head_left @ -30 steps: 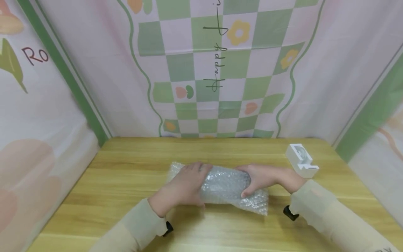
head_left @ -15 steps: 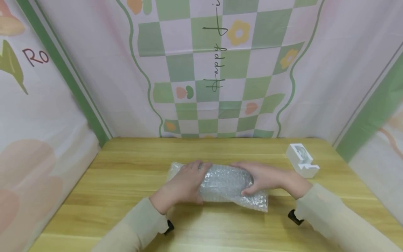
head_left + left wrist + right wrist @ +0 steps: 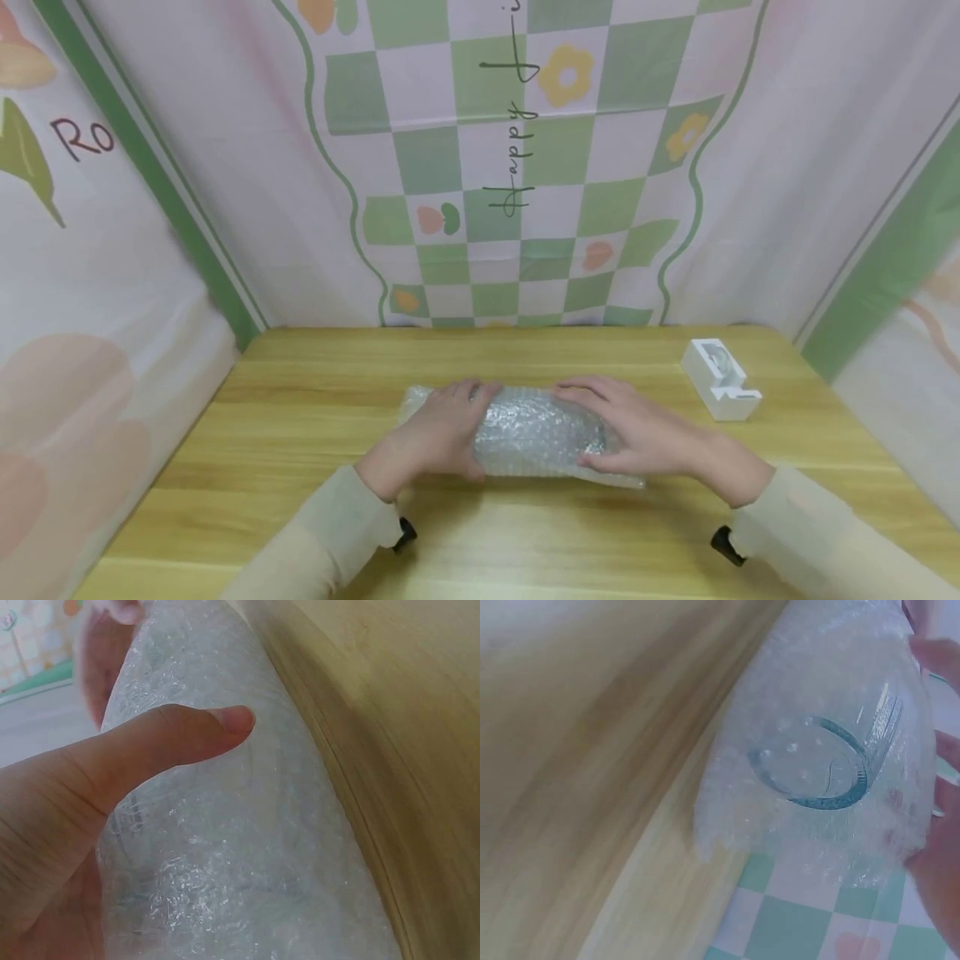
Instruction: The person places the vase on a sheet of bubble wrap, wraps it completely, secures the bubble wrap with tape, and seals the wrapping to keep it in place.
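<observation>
A clear glass rolled up in bubble wrap lies across the middle of the table. Through the layers in the right wrist view shows the round rim or base of the glass. My left hand grips the left part of the roll, fingers over its far side and thumb along the near side. Around the right part my right hand holds the roll, fingers at the far edge and thumb on the near edge. A flat end of wrap sticks out past the right thumb.
A white tape dispenser with a clear roll stands at the back right of the wooden table. Printed curtains hang behind the table and along both sides.
My right hand has shifted slightly, its wrist further right and nearer. The loose wrap at the lower right has drawn up and flattened. My left hand stays nearly in place.
</observation>
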### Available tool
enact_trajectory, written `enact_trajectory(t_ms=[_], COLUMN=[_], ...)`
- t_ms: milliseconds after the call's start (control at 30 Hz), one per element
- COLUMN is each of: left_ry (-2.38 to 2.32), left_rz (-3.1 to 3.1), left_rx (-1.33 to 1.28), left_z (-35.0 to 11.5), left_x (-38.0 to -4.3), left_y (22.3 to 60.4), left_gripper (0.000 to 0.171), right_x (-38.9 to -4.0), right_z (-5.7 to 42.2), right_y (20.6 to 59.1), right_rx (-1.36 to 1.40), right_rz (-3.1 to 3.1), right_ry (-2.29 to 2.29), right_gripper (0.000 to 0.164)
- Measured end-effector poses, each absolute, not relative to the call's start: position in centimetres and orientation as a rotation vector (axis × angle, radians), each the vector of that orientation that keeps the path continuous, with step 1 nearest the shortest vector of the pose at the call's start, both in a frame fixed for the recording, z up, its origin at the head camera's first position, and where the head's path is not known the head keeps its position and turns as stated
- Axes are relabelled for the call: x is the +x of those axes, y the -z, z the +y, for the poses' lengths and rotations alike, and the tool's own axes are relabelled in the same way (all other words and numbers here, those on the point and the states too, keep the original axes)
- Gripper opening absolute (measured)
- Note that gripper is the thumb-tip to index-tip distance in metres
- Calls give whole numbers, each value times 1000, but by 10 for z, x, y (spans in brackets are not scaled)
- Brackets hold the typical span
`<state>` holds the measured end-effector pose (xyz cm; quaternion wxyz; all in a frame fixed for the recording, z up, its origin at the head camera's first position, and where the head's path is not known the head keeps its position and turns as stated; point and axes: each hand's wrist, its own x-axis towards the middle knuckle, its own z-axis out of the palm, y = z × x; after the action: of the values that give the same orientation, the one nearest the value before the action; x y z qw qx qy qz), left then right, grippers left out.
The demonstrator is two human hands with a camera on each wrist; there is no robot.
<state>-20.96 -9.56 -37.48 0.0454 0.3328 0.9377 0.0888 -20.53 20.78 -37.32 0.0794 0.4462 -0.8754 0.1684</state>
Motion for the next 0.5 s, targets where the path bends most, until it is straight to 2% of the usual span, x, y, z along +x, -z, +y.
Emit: enact_trajectory(t_ms=[167,500], left_ry=[-311,-355], left_rz=[2844,2801], left_rx=[1004,1016], left_z=[-96,-99], left_x=[-214,-220], left_y=[376,374], left_gripper=[121,124], right_x=[-201,-197], right_z=[209,201], right_y=[373,386], right_rx=[1309,1265], right_rz=[-2516,-2737], right_ry=[-509,-552], right_gripper=[72,99])
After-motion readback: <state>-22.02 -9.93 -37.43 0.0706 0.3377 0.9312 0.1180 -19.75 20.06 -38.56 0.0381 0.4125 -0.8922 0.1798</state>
